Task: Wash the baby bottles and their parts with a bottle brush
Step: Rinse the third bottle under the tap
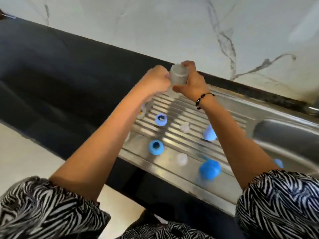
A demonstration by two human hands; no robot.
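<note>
A cloudy clear baby bottle (178, 75) is held bottom-up above the far end of the steel draining board (229, 118). My right hand (190, 80) grips its side, thumb below and fingers over the top. My left hand (157, 78) is curled against its left side; what the fingers hold is hidden. On the board lie two blue screw rings (161, 119) (156, 147), a blue cap (209, 169), a pale blue cap (209, 133) and two clear teats (185, 127) (181, 159). Another bottle (143, 111) shows partly under my left forearm. No brush is visible.
The sink basin (284, 135) lies to the right, with a blue piece (278, 163) at its near rim. A black counter (60, 69) stretches to the left. A white marbled wall (155, 23) stands behind. Pale floor (20, 152) shows below the counter edge.
</note>
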